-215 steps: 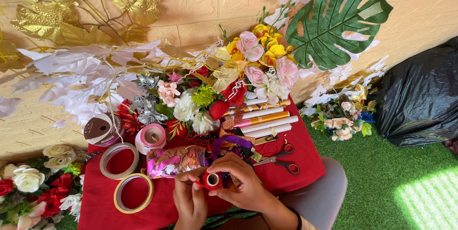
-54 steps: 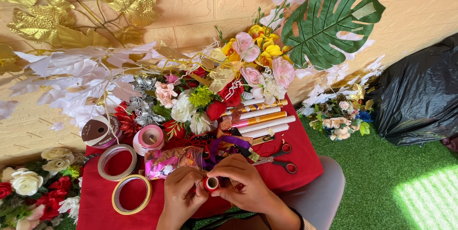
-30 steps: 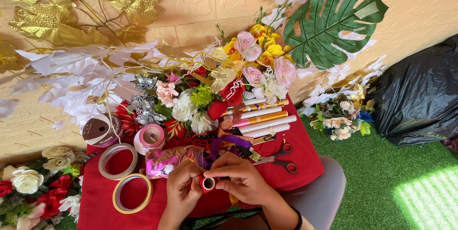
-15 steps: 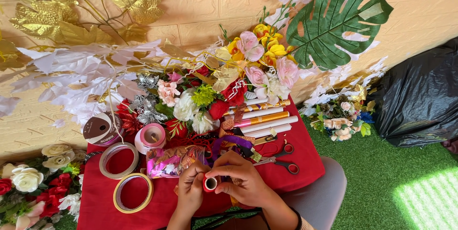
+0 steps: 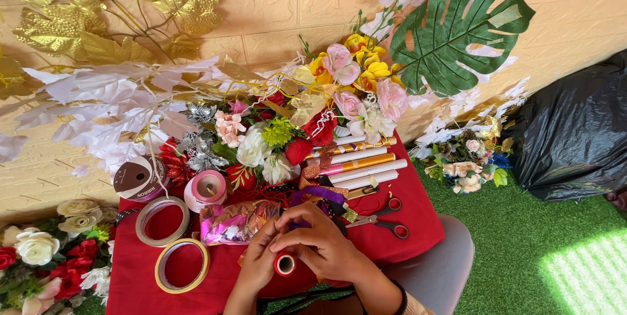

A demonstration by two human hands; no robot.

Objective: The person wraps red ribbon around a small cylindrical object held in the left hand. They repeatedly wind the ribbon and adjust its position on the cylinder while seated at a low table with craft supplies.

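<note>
The right hand [image 5: 323,243] lies over a small red tape roll [image 5: 285,264] and pinches it from above. The left hand [image 5: 260,259] closes on the same roll from 9 o'clock, its fingers curled to the edge. So both hands hold the roll, low over the front of the red counter [image 5: 405,240]. I cannot see a free end of tape between the fingers.

I think the main risk is here: if the thin end slips from the nails, it may stick back on the roll or fold on itself.

At 10 o'clock from the hands lies a shiny pink foil wrap [image 5: 235,220], almost touching the left fingers; a sticky end could catch it. At 2 o'clock, near the right hand, red-handled scissors [image 5: 382,220] lie flat; a blind reach could meet the blades. Far at 9 o'clock two wide tape rings [image 5: 171,243] rest on the cloth. A dropped roll might run off the front edge.
</note>
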